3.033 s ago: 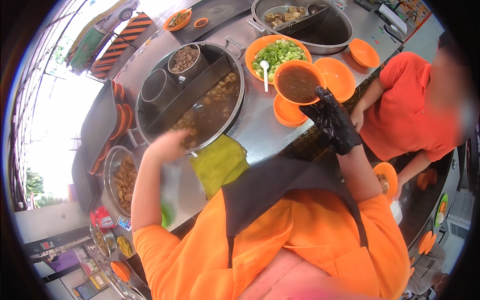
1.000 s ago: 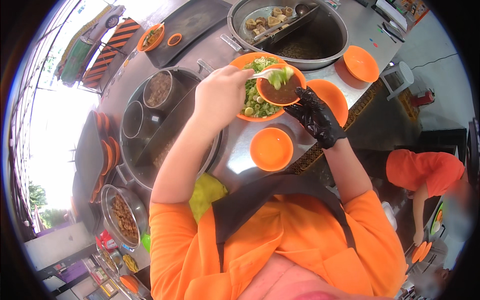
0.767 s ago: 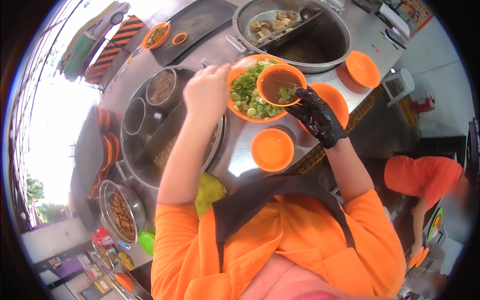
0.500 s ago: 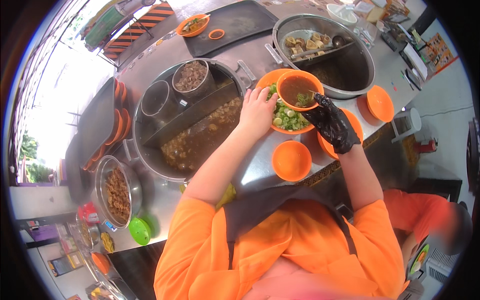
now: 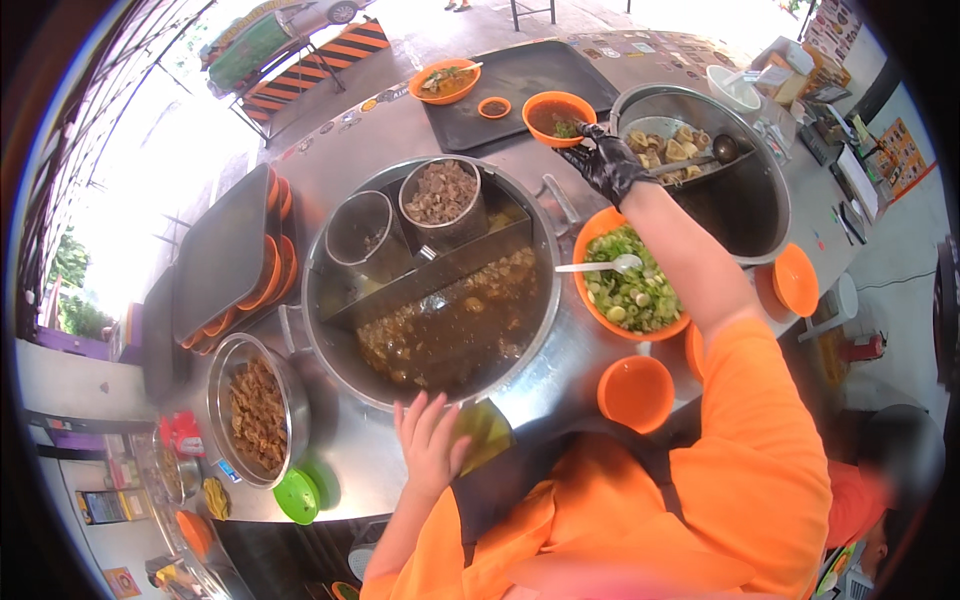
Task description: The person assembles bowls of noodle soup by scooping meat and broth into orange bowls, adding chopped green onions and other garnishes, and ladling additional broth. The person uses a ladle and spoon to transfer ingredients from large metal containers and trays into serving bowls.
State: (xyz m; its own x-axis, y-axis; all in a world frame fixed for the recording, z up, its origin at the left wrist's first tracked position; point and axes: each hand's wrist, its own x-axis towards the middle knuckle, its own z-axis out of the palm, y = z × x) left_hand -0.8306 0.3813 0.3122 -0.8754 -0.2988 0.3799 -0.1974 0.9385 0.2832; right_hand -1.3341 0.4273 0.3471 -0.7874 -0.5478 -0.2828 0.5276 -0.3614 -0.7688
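An open-fronted kitchen stood in strong daylight.
A steel counter (image 5: pixel 345 445) ran across the room, its far edge facing pale paving (image 5: pixel 420 40) outside, where an orange-and-black striped barrier (image 5: pixel 312 70) stood near a silver car (image 5: pixel 320 12). Glare whitened the left side, behind dark metal bars (image 5: pixel 85 115), with green foliage (image 5: pixel 75 310) above a low white wall (image 5: pixel 85 385). On the right, a white stool (image 5: pixel 838 308) and a red fire extinguisher (image 5: pixel 863 348) stood near a grey wall (image 5: pixel 900 300) crossed by a thin cable.
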